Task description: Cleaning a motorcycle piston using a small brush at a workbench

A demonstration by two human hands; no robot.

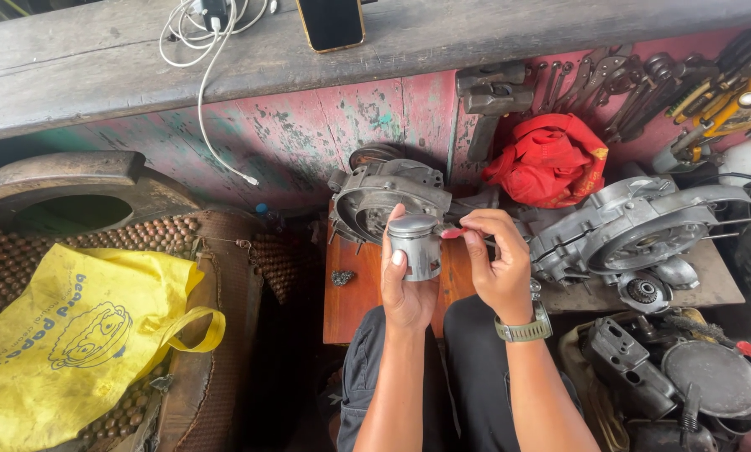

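My left hand is wrapped round the piston while my right hand pinches a small red-tipped tool beside it; a slip could scratch the metal.

Ahead of my left hand an engine casing blocks the way, and a second casing crowds in right of my right hand. Left of the first casing, the orange surface lies bare apart from a small dark bit. A red cloth fills the gap behind both casings.
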